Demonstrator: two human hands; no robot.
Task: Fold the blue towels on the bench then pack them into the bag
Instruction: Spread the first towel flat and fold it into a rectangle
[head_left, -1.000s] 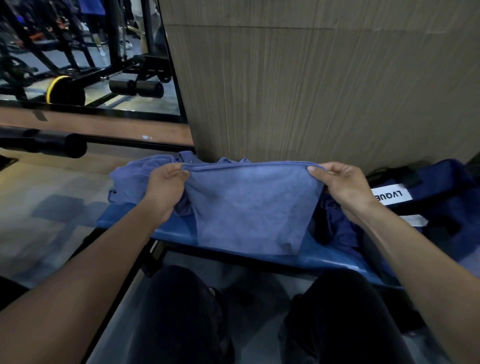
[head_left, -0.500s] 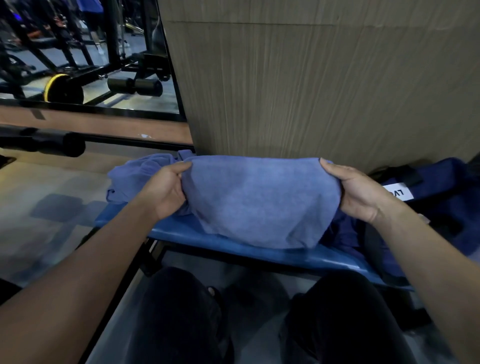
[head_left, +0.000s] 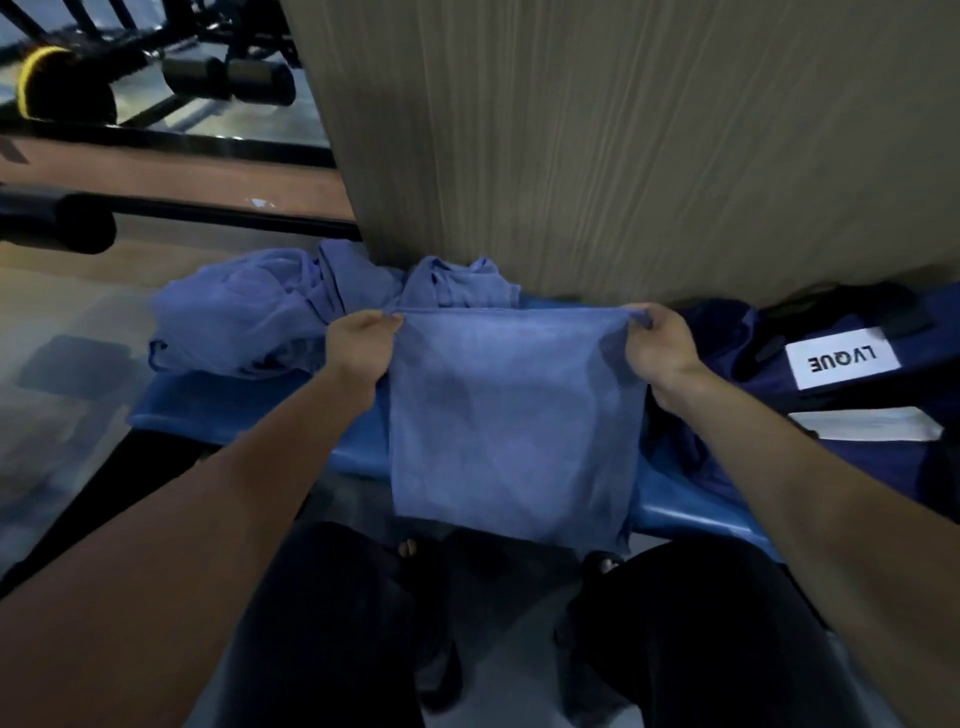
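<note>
Blue padded worktop (head_left: 358, 457) against a ribbed beige wall panel (head_left: 623, 145), pale floor and black gym equipment (head_left: 223, 78) far left; on it, crumpled blue towels (head_left: 249, 312) at far left and a navy bag (head_left: 857, 415) at right, cut off by the frame edge. Folded blue towel (head_left: 514, 431) held taut over the near worktop edge, left hand (head_left: 358, 345) and right hand (head_left: 660, 348) each pinching an upper corner in curled fingers. Bag opening and towel count hard to make out.

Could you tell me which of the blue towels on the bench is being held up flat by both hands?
The nearest towel, pinched at its top corners by the left hand and right hand; the other towels lie crumpled behind it.
</note>
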